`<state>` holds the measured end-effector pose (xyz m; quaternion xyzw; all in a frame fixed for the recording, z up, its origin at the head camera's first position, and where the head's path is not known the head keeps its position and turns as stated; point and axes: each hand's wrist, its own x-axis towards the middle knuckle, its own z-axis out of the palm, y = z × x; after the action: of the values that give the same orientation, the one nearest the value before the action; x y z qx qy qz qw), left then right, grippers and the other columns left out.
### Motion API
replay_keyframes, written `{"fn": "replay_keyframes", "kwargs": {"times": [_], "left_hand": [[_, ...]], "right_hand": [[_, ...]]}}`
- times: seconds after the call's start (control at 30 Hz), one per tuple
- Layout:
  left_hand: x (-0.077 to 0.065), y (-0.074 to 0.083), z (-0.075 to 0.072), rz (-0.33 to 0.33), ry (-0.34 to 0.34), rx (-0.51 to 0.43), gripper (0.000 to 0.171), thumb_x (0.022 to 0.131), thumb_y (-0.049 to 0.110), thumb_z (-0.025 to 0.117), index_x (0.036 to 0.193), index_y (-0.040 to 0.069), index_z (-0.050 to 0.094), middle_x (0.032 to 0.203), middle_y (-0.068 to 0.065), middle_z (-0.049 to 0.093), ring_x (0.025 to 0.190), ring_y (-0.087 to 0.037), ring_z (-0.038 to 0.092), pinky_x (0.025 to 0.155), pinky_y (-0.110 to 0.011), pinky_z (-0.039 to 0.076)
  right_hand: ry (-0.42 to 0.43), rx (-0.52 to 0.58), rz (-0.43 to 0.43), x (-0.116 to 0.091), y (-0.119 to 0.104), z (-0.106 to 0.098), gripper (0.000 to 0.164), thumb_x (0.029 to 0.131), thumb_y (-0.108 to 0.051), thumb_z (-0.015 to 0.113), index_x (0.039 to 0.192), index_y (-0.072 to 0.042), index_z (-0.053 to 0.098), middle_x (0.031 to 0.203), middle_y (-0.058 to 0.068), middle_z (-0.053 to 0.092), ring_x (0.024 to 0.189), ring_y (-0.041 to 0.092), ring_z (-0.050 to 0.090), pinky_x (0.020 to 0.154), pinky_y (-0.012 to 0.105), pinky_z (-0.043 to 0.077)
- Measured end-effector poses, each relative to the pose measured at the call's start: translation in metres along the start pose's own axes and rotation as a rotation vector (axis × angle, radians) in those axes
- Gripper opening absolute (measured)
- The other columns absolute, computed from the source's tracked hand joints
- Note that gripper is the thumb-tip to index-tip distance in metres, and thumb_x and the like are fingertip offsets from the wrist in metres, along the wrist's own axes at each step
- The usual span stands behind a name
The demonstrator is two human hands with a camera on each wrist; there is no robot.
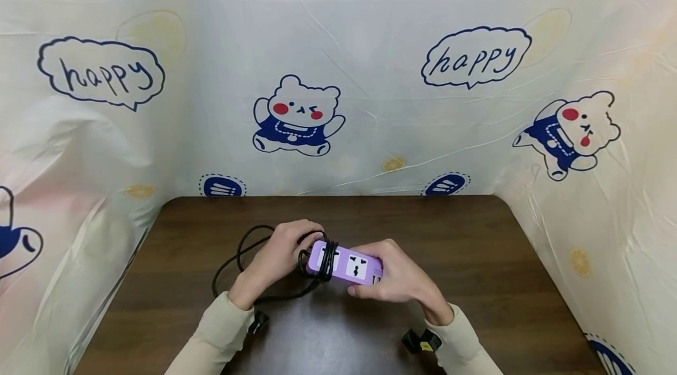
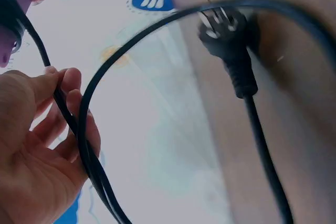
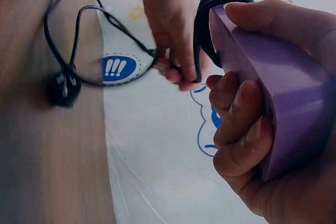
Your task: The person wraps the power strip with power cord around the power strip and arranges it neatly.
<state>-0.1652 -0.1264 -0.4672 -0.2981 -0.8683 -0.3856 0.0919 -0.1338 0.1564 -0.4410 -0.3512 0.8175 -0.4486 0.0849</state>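
Observation:
My right hand (image 1: 399, 274) grips a purple power strip (image 1: 346, 263) by its right end, thumb on the near side and fingers round the far side. Several turns of black cord (image 1: 329, 260) wrap the strip's left part. At that left end, my left hand (image 1: 282, 251) pinches the cord between thumb and fingers, as the left wrist view shows. From there the loose cord hangs in a loop on the left. The black plug (image 2: 223, 30), its metal prongs bare, shows at the cord's end in the left wrist view. Right-hand fingers (image 3: 244, 129) curl under the purple casing.
Beneath the hands is a dark brown wooden table (image 1: 449, 234). A pale curtain (image 1: 370, 40) printed with bears and "happy" bubbles hangs behind it and along both sides. Small black devices (image 1: 421, 341) sit at the wrists.

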Motion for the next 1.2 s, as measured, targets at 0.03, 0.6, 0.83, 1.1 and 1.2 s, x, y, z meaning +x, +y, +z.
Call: {"fn": "replay_keyframes", "kwargs": {"times": [0.03, 0.6, 0.83, 1.1, 1.2], "left_hand": [[0.001, 0.002, -0.003, 0.023, 0.025, 0.026, 0.012, 0.107, 0.014, 0.066, 0.111, 0.018, 0.077, 0.103, 0.009, 0.075, 0.091, -0.006, 0.066, 0.081, -0.034, 0.059], [0.012, 0.032, -0.025, 0.183, 0.084, 0.215, 0.009, 0.104, 0.025, 0.072, 0.11, 0.025, 0.079, 0.094, 0.015, 0.072, 0.08, -0.001, 0.059, 0.07, -0.028, 0.053], [0.015, 0.034, -0.023, 0.167, 0.072, 0.254, 0.008, 0.101, 0.03, 0.076, 0.106, 0.026, 0.08, 0.09, 0.017, 0.072, 0.066, 0.001, 0.054, 0.055, -0.019, 0.041], [0.015, 0.038, -0.019, 0.102, 0.056, 0.286, 0.01, 0.099, 0.031, 0.078, 0.098, 0.022, 0.072, 0.085, 0.013, 0.07, 0.063, -0.001, 0.051, 0.054, -0.021, 0.041], [0.015, 0.04, -0.018, 0.083, 0.058, 0.284, 0.012, 0.1, 0.031, 0.078, 0.097, 0.022, 0.071, 0.081, 0.013, 0.068, 0.062, -0.002, 0.05, 0.054, -0.021, 0.04]], "right_hand": [[0.002, -0.001, -0.003, 0.0, -0.001, -0.001, 0.042, 0.079, -0.026, 0.093, 0.117, -0.027, 0.077, 0.088, -0.011, 0.073, 0.07, 0.005, 0.065, 0.058, 0.027, 0.055], [-0.025, -0.152, -0.113, 0.001, -0.018, -0.011, 0.046, 0.075, -0.019, 0.091, 0.118, -0.025, 0.074, 0.094, -0.016, 0.071, 0.074, 0.001, 0.063, 0.064, 0.022, 0.054], [-0.031, -0.209, -0.113, 0.001, -0.015, -0.007, 0.045, 0.075, -0.02, 0.091, 0.116, -0.023, 0.073, 0.093, -0.016, 0.071, 0.073, 0.0, 0.062, 0.065, 0.02, 0.052], [0.012, -0.348, -0.029, 0.001, -0.012, -0.002, 0.049, 0.073, -0.023, 0.092, 0.119, -0.018, 0.074, 0.093, -0.012, 0.073, 0.072, 0.001, 0.061, 0.062, 0.021, 0.05], [0.029, -0.392, -0.015, 0.002, -0.012, 0.001, 0.051, 0.073, -0.024, 0.091, 0.121, -0.016, 0.075, 0.093, -0.01, 0.074, 0.072, 0.002, 0.06, 0.061, 0.021, 0.049]]}}
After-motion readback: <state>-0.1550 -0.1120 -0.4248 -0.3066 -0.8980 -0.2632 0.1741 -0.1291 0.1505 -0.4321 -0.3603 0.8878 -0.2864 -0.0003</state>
